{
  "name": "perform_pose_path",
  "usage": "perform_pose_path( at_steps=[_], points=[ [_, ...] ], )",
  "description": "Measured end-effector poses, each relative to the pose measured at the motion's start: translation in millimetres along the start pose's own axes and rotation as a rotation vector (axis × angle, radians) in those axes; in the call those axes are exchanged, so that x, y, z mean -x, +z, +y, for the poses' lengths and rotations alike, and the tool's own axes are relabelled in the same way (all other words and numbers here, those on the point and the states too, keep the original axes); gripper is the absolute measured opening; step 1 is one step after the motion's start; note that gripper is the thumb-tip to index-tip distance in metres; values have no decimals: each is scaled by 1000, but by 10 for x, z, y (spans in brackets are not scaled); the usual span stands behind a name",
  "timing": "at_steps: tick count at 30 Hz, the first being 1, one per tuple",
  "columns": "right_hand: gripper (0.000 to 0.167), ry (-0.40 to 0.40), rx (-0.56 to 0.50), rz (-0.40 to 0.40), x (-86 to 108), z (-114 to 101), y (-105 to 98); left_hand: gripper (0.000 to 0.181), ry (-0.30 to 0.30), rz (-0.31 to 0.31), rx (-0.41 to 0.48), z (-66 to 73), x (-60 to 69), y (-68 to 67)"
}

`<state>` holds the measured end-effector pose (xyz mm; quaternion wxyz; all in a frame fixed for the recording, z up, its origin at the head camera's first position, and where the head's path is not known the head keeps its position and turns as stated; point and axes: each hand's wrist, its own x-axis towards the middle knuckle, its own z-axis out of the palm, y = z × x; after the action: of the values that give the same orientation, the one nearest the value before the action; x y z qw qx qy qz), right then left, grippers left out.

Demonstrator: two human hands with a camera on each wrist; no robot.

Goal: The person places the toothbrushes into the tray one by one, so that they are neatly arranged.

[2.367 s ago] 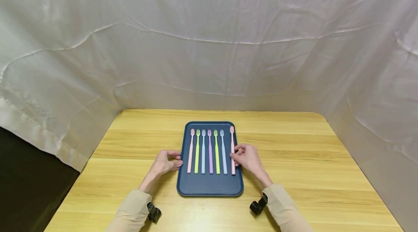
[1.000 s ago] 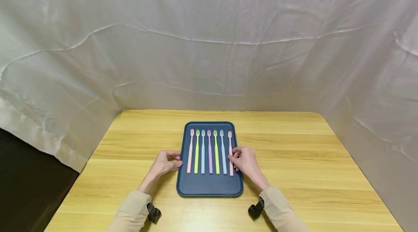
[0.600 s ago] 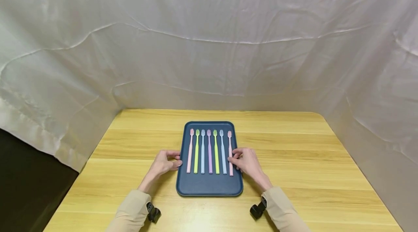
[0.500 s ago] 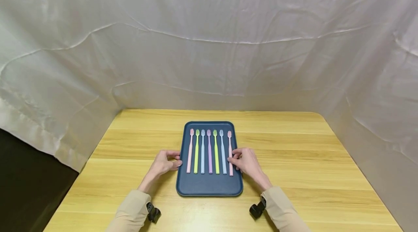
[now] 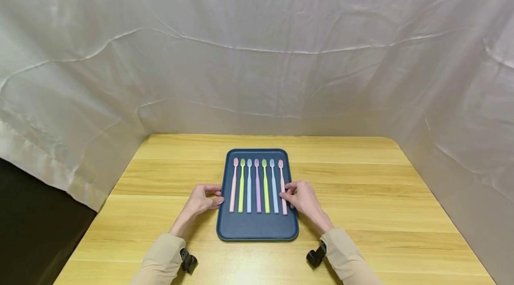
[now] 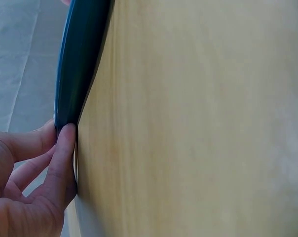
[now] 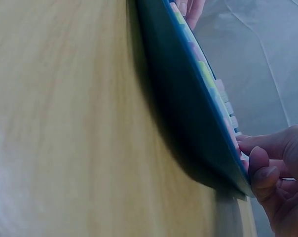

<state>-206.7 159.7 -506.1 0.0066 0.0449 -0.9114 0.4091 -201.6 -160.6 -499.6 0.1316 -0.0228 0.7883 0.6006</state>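
A dark blue tray point(image 5: 257, 229) lies on the table with several toothbrushes side by side, heads toward the far end. From the left come a pink toothbrush point(image 5: 233, 191), a yellow-green one, a light blue one, a purple toothbrush point(image 5: 258, 191), another yellow-green one and a light blue toothbrush point(image 5: 275, 191). At the right end is a second pink toothbrush point(image 5: 282, 178), its handle pinched by my right hand point(image 5: 304, 198) over the tray's right rim. My left hand point(image 5: 202, 201) grips the left rim; the left wrist view shows thumb and fingers point(image 6: 65, 148) at the tray's edge.
The tray stands on a light wood table point(image 5: 361, 196). Pale grey cloth point(image 5: 257, 75) hangs behind the table and along both sides. A dark area point(image 5: 36, 222) lies beyond the left edge. Each wrist carries a small black camera point(image 5: 315, 257).
My right hand has brought the right-hand pink toothbrush leftward from near the tray's rim, closer to the light blue one. In the last half second its head shifted slightly left. My left hand stayed put.
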Motion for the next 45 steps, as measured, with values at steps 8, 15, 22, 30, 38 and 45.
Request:
perform_pose_path(
  at_steps=[8, 15, 22, 30, 38, 45],
  points=[
    [31, -2, -17, 1, 0, 11, -3, 43, -2, 2, 0, 5, 3, 6],
    [31, -1, -24, 10, 0, 21, 0, 43, 5, 3, -7, 0, -2, 3],
    [29, -14, -13, 25, 4, 31, 18, 43, 2, 9, -3, -18, -11, 0],
    [29, -28, -19, 21, 15, 30, 20, 42, -2, 11, -3, -17, -11, -1],
    [29, -44, -16, 25, 15, 32, 12, 43, -3, 19, -8, 4, 0, 13],
    [28, -36, -19, 23, 11, 35, 6, 43, 1, 14, -5, -20, -16, 14]
  ],
)
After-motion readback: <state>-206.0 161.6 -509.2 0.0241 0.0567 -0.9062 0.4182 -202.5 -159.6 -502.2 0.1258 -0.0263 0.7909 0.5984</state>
